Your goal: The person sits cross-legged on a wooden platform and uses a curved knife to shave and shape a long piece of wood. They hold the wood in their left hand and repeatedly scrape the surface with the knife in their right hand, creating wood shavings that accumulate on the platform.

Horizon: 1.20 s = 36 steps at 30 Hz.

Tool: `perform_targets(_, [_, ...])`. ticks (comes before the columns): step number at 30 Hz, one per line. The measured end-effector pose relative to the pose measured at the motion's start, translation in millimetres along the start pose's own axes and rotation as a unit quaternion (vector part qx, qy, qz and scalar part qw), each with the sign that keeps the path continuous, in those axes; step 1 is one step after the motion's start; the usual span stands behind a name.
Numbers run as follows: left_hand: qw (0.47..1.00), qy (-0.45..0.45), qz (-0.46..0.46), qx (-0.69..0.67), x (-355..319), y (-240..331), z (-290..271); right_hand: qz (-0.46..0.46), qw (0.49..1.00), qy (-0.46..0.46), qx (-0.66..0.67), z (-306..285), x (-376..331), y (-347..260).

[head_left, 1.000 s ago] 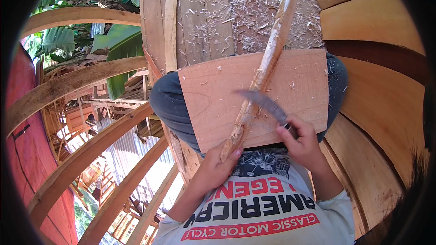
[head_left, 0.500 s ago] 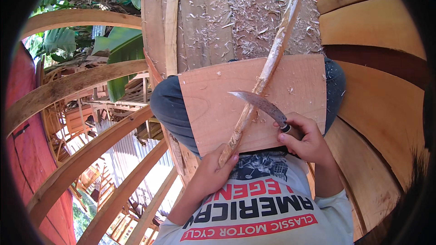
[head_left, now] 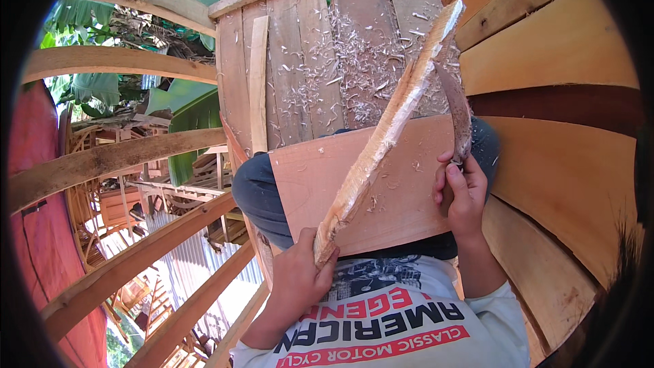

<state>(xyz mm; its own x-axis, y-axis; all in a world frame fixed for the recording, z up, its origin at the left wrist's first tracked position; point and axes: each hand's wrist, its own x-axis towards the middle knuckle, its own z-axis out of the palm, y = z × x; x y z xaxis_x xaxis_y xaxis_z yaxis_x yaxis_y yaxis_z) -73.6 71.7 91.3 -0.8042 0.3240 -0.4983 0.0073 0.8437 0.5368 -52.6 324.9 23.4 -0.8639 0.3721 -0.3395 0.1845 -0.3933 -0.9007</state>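
My left hand [head_left: 304, 266] is closed round the near end of a long, rough wooden stick [head_left: 381, 133], which slants up and away to the right with its far end raised. Pale, freshly cut wood shows along the stick. In my right hand [head_left: 466, 194] is the handle of a knife [head_left: 458, 112] with a dark, curved blade. Its blade points away from me, and the tip meets or overlaps the right side of the stick near the far end; whether it cuts in, I cannot tell. Across my lap lies a flat wooden board [head_left: 402, 197] under the stick.
Wood shavings [head_left: 368, 75] litter the plank floor [head_left: 289, 61] ahead. A narrow wooden strip [head_left: 258, 82] lies on it at left. Slatted rails [head_left: 136, 143] line the left side, with banana leaves beyond. A wall of wide planks [head_left: 545, 157] curves along my right.
The stick's far end has come up off the board, and its paler side now shows. My right hand has moved forward, swinging the knife from across the stick's middle toward its far end.
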Motion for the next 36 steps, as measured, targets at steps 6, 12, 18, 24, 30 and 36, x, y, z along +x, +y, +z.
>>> perform_targets(6, [0.984,0.132,0.114,0.019,22.9,10.9,-6.3,-0.101,0.988,0.002,0.121,25.8,13.7,-23.3])
perform_targets(12, [0.972,0.184,0.133,0.061,17.7,5.5,-0.7,-0.096,0.971,0.025,0.216,45.1,23.0,-39.7])
perform_targets(18, [0.973,0.128,0.154,0.116,8.9,-2.3,-3.2,-0.044,0.984,0.035,0.169,51.3,16.9,-30.6])
perform_targets(24, [0.996,-0.012,0.049,-0.076,19.1,4.4,-17.3,-0.029,0.988,0.020,0.151,54.4,8.0,-22.6])
perform_targets(30, [0.886,-0.232,0.088,-0.393,62.3,-9.9,-13.3,-0.009,0.979,-0.051,0.196,51.0,0.9,-18.8])
perform_targets(36, [0.749,-0.483,0.115,-0.440,84.6,-6.5,1.6,-0.002,0.973,-0.071,0.222,41.9,-0.8,-22.1])
